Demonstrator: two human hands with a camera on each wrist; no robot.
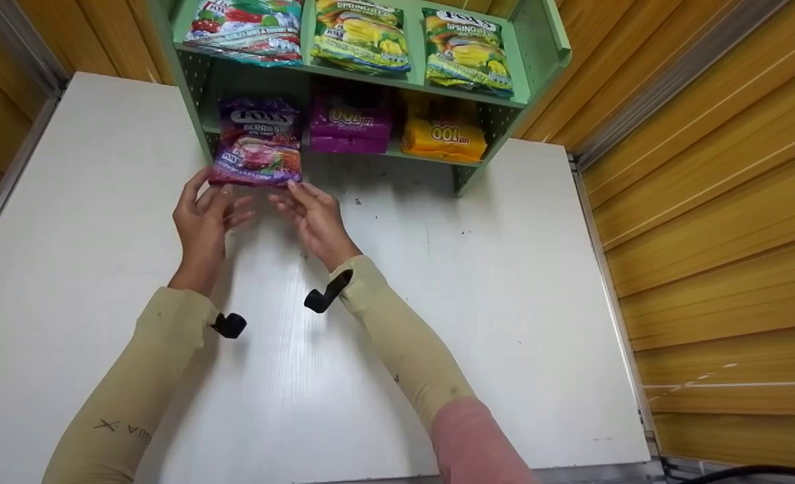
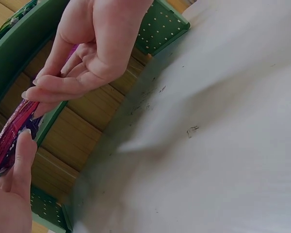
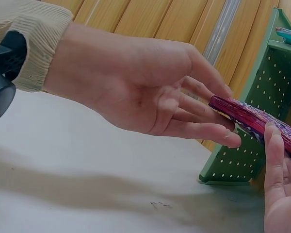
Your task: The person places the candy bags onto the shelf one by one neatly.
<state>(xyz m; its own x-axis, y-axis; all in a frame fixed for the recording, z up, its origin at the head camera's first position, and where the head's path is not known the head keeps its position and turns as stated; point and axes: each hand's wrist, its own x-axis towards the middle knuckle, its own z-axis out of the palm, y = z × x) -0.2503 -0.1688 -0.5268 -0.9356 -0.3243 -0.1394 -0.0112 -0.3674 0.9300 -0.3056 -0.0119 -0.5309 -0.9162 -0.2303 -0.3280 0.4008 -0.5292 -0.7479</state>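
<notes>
A purple Fox's Berries candy bag (image 1: 257,144) slants out of the left part of the green shelf's lower tier, its near edge beyond the shelf front. My left hand (image 1: 202,212) pinches its near left corner, with the other fingers spread below. At the near right corner, my right hand (image 1: 316,218) grips the bag, thumb on top and fingers underneath. Seen from the left wrist, the bag (image 2: 9,138) is edge-on between both hands. In the right wrist view, the left hand (image 3: 145,97) reaches across to the bag's edge (image 3: 254,119).
The green shelf (image 1: 552,40) stands at the back of the white table (image 1: 404,349). Its upper tier bears a teal candy bag (image 1: 246,27) and two yellow-green Springtea bags (image 1: 360,33). Below sit a magenta pack (image 1: 350,124) and a yellow pack (image 1: 444,138). Wood-patterned walls (image 1: 726,235) surround the table.
</notes>
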